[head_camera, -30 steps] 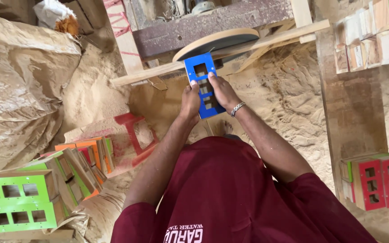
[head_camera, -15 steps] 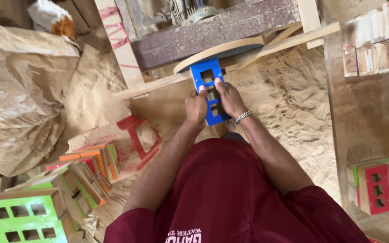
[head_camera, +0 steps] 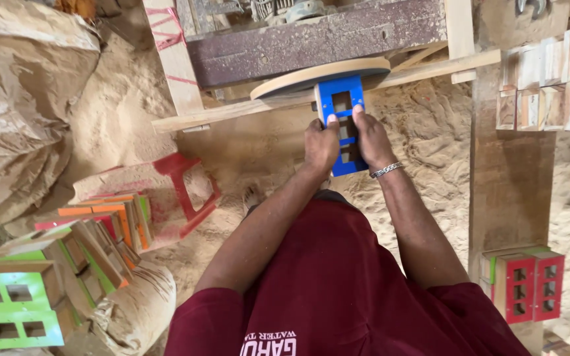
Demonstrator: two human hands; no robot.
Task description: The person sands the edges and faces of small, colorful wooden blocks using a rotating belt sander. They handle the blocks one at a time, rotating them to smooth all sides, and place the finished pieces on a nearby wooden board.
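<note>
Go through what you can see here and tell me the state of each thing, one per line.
Blue wooden block with square holes: held upright, top end at the round wooden disc.
Left hand: gripping its left edge.
Right hand: gripping its right edge.
Red wooden stool: tipped over in sawdust.

The wooden frame [head_camera: 342, 125] sits between both hands, its top seemingly touching the round disc [head_camera: 321, 76] above.

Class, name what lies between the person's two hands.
In the head view, the blue wooden frame with square holes lies between the left hand and right hand, gripped by both.
</note>
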